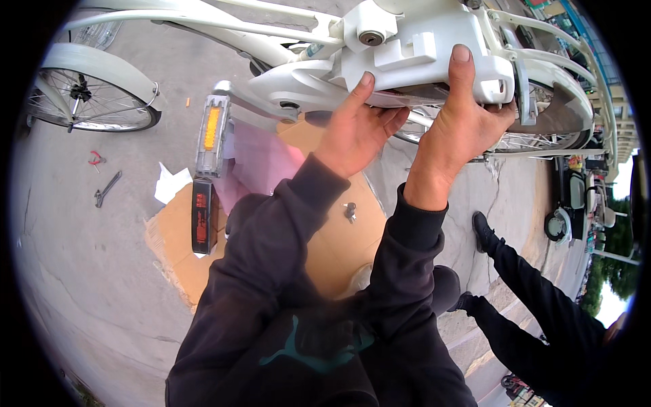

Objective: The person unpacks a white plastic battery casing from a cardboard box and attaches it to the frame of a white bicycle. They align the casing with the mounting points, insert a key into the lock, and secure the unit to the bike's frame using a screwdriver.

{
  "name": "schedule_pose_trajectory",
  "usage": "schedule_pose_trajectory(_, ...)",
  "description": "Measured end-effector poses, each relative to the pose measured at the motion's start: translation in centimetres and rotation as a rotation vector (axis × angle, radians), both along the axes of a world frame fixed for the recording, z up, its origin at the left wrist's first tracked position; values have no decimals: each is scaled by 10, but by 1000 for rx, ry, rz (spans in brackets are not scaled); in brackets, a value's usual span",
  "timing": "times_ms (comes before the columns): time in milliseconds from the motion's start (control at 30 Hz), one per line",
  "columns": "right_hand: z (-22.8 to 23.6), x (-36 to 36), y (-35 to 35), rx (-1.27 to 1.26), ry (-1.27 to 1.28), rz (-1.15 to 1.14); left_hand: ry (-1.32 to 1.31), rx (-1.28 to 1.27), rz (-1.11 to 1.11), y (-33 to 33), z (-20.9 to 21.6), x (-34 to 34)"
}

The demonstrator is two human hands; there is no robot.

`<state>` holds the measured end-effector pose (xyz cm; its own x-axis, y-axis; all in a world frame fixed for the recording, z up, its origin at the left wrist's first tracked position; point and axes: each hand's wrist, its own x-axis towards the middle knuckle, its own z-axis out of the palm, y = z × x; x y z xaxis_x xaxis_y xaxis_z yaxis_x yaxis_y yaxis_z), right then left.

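Observation:
A white plastic case (420,57) with a round key lock (371,38) is on the frame of a white bicycle (305,78), ahead of its rear wheel. My left hand (356,129) is closed at the case's lower left edge, thumb up against its face and fingers bent below. At its lower right, my right hand (464,125) has its thumb pressed on the white face while the other fingers curl under the edge. A dark gap shows along the underside between my hands. Parts of the right fingers are hidden behind the case.
Below the bicycle lies cardboard (339,254) with small keys (350,211) and a pink sheet (261,159). A pedal with an orange reflector (211,129) sticks out above a black oblong thing (203,217). Pliers (96,158) and a wrench (108,188) lie left. Another person's legs (522,298) are right.

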<state>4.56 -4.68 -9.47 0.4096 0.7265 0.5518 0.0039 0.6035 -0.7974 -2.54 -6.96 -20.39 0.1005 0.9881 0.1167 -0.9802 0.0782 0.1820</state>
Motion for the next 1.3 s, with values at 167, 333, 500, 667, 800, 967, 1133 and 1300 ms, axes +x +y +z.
schedule_pose_trajectory(167, -5, -7, 2, 61, -41, -56, 32, 12, -2, 1, 3, -6)
schedule_pose_trajectory(333, 2, -4, -7, -29, -140, -55, 33, -51, 43, -2, 11, 4)
schedule_pose_trajectory(500, -12, 6, 4, -33, -205, -84, -46, -32, 19, -4, 7, 5)
schedule_pose_trajectory(667, -10, 1, 11, -108, -58, -77, 50, 1, 17, -5, 23, 2)
schedule_pose_trajectory(800, -13, 2, 10, -126, -26, -73, 100, -16, -15, -7, 18, -1)
schedule_pose_trajectory(967, -7, -2, 13, -72, 46, -37, 155, 22, -47, -7, 17, -3)
schedule_pose_trajectory(1133, -14, -2, 14, 6, 77, -25, 217, 31, -76, -9, 16, -7)
schedule_pose_trajectory(1300, -3, 6, 9, -55, 58, 65, 187, 24, -76, -7, 13, -5)
